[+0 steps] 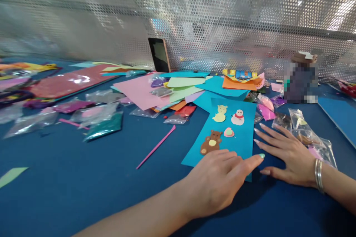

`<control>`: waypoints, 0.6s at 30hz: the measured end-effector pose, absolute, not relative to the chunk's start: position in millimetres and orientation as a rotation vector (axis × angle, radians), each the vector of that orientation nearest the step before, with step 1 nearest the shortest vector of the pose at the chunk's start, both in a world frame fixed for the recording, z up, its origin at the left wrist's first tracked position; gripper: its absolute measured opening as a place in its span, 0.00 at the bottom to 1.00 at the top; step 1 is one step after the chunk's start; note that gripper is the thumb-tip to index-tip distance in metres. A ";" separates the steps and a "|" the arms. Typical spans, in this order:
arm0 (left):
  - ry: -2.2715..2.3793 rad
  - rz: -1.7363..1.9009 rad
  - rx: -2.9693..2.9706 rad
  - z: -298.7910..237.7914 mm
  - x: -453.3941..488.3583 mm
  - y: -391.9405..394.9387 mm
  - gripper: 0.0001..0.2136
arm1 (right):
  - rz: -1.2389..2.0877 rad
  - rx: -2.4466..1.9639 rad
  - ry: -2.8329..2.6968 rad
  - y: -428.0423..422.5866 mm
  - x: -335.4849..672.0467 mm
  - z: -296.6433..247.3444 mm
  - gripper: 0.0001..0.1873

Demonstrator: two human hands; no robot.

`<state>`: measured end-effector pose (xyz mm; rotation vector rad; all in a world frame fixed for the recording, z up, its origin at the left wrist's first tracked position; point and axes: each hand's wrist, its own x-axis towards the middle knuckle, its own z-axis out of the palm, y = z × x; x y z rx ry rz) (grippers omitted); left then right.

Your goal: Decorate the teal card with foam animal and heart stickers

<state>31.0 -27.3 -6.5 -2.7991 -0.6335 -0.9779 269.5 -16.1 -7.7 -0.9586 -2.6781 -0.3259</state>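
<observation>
A blue paper card (pixel 239 137) lies on the dark blue table (pixel 83 192), bearing small cut-outs: a brown bear (pixel 210 142), a yellow duck (pixel 220 114), a snowman (pixel 238 117) and a pink shape (pixel 228 132). My left hand (pixel 219 183) rests on the card's near edge, fingers stretched flat, thumb pointing right. Just right of the card, my right hand (pixel 286 153) lies flat on the table with fingers spread, bangles at the wrist, holding nothing.
A heap of coloured paper sheets (pixel 167 90) lies behind the card. A phone (pixel 159 54) leans against the perforated metal wall. Plastic bags (pixel 306 133) lie right, more packets (pixel 97 114) left. A pink strip (pixel 157 145) lies mid-table; a blurred jar (pixel 302 77) stands far right.
</observation>
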 end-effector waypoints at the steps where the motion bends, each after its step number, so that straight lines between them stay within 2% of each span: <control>1: -0.636 -0.986 -2.794 -6.5 31.0 -27.1 0.12 | -0.356 -0.952 -2.648 -17.4 269.0 -6.7 0.24; 3: -0.649 -1.006 -2.783 -6.6 30.7 -26.7 0.12 | -0.362 -0.903 -2.641 -20.3 268.4 -5.3 0.20; 8: -0.639 -1.004 -2.791 -6.4 30.2 -26.0 0.12 | -0.403 -0.953 -2.679 -21.1 268.2 -8.1 0.28; 12: -0.649 -1.035 -2.767 -6.3 30.1 -26.0 0.12 | -0.423 -0.933 -2.609 -19.8 269.5 -9.0 0.19; 16: -0.658 -1.020 -2.778 -7.3 29.2 -25.2 0.11 | -0.384 -0.899 -2.711 -21.5 266.7 -10.5 0.23; 18: -0.646 -1.018 -2.792 -8.0 29.0 -25.1 0.11 | -0.395 -0.953 -2.677 -21.4 266.5 -11.3 0.22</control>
